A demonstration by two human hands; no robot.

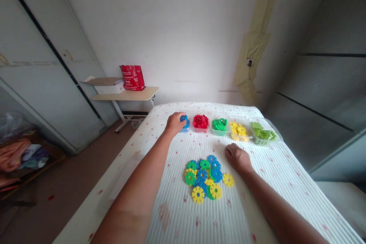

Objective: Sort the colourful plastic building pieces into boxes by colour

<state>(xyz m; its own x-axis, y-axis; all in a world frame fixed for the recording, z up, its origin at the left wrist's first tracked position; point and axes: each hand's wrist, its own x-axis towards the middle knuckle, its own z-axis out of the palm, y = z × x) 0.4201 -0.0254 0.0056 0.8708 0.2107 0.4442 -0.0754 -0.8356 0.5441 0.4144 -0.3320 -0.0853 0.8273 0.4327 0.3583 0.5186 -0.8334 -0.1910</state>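
Note:
At the far left of a row of clear tubs, my left hand point(174, 123) reaches over the tub of blue notched discs point(185, 129). Its thumb and fingers close around a blue notched disc point(183, 117), partly hidden by the hand. My right hand point(238, 157) rests on the table with its fingers curled in; whether anything is inside them is hidden. Between my forearms lies a loose pile of blue, green and yellow notched discs point(201, 175). A single yellow disc point(228, 180) lies at the pile's right edge, nearest my right hand.
Right of the blue tub stand tubs of red pieces point(200, 122), green discs point(219, 125), yellow discs point(239, 130) and light green pieces point(262, 132). A ribbed white cloth point(177, 213) covers the table. Behind it, a side table point(143, 94) holds a red bag point(133, 78) and a box point(110, 87).

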